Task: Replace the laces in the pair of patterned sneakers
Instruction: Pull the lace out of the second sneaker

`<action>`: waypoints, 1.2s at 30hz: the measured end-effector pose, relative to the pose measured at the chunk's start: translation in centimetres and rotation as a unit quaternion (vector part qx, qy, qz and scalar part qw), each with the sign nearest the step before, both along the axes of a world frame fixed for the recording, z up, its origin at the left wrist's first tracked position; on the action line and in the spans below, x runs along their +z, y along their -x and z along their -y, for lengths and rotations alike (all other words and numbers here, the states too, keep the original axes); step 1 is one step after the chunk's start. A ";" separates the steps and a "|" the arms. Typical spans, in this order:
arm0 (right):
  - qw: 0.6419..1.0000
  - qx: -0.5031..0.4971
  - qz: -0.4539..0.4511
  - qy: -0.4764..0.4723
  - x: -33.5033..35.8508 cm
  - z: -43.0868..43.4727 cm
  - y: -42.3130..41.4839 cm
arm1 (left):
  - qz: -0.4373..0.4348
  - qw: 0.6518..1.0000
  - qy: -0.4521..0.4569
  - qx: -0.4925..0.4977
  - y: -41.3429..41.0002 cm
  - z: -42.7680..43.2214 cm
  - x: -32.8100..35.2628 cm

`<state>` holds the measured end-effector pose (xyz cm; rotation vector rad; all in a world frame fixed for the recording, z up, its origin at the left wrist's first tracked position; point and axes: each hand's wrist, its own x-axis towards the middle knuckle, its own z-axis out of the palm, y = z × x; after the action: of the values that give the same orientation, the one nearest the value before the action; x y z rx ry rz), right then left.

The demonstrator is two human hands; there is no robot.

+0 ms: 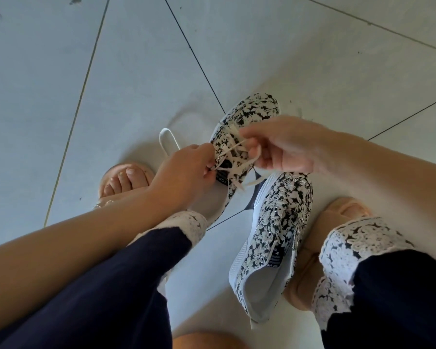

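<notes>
Head view: a patterned sneaker (pixel 252 114) is held up between both hands above the tiled floor (pixel 61 71), toe pointing away. The left hand (pixel 186 170) is curled, and its fingertips (pixel 208 172) are pinched together on a strand of the cream lace (pixel 233 149) at the near end of the eyelet row, beside the dark tongue label. The right hand (pixel 285 147) is curled as well; another strand of that lace is clamped between its thumb and forefinger (pixel 249 136), just over the crossings. Several crossings are stretched between the two sets of fingertips, and loose ends are seen hanging below the right fingers. Whether the heel is rested on the left leg cannot be told.

The second sneaker (pixel 275 235) is lain on the floor directly under the right hand, toe toward those fingers, its metal eyelets exposed. A white lace (pixel 168 141) is looped on the floor just beyond the left fingertips. A sandalled foot (pixel 126 182) is placed left of the left wrist, and a peach slipper (pixel 320 235) right of the second sneaker, below dark trousers (pixel 388 285) hemmed in white lacework.
</notes>
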<state>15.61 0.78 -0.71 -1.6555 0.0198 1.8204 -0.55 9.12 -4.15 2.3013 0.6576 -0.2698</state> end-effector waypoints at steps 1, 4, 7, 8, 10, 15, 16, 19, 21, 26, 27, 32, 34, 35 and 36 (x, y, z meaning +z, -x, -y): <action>1.000 -0.019 -0.011 0.009 0.2 0.0 -0.5 | 0.003 1.000 0.003 0.000 0.0 0.0 0.0; 1.000 -0.024 0.003 0.012 1.2 -0.1 -2.3 | 0.008 1.000 0.005 -0.003 0.1 0.0 0.0; 0.955 0.163 0.240 -0.056 1.6 0.6 -3.5 | 0.019 1.000 0.017 0.015 0.3 -0.2 -0.2; 0.898 0.255 0.348 -0.089 1.3 0.9 -3.4 | 0.020 0.999 0.025 0.019 0.4 -0.1 -0.3; 0.797 0.384 0.445 -0.136 0.9 1.2 -2.1 | 0.017 0.999 0.039 0.027 0.4 0.0 -0.4; 0.603 0.524 0.559 -0.223 -1.2 1.9 2.4 | 0.024 0.996 0.064 0.049 0.5 0.1 -0.3; 0.574 0.538 0.576 -0.224 -1.2 1.8 2.6 | 0.022 0.996 0.065 0.048 0.5 0.1 -0.3; 0.599 0.521 0.572 -0.206 -0.5 1.2 1.1 | 0.022 0.996 0.065 0.052 0.6 0.1 -0.3; 0.697 0.394 0.582 -0.147 0.6 0.9 -1.2 | 0.025 0.996 0.066 0.061 0.7 0.0 -0.4; 0.735 0.239 0.634 -0.023 1.0 1.2 -6.6 | 0.016 0.995 0.072 0.067 0.7 0.1 -0.5; 0.721 0.295 0.626 -0.029 0.5 1.5 -6.0 | 0.014 0.995 0.070 0.063 0.6 0.2 -0.5; 0.668 0.477 0.534 -0.205 -1.1 2.8 0.5 | 0.012 0.996 0.068 0.062 0.6 0.3 -0.5; 0.645 0.496 0.531 -0.238 -1.4 2.9 2.0 | 0.013 0.996 0.067 0.062 0.6 0.4 -0.5; 0.641 0.486 0.541 -0.247 -1.4 2.8 2.3 | 0.015 0.996 0.068 0.064 0.6 0.4 -0.5; 0.632 0.471 0.559 -0.256 -1.3 2.7 2.4 | 0.015 0.995 0.070 0.065 0.5 0.5 -0.5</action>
<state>13.19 -1.96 -2.04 -2.1600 -2.0088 0.7485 -1.09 8.63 -4.65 2.1153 0.7471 -0.2126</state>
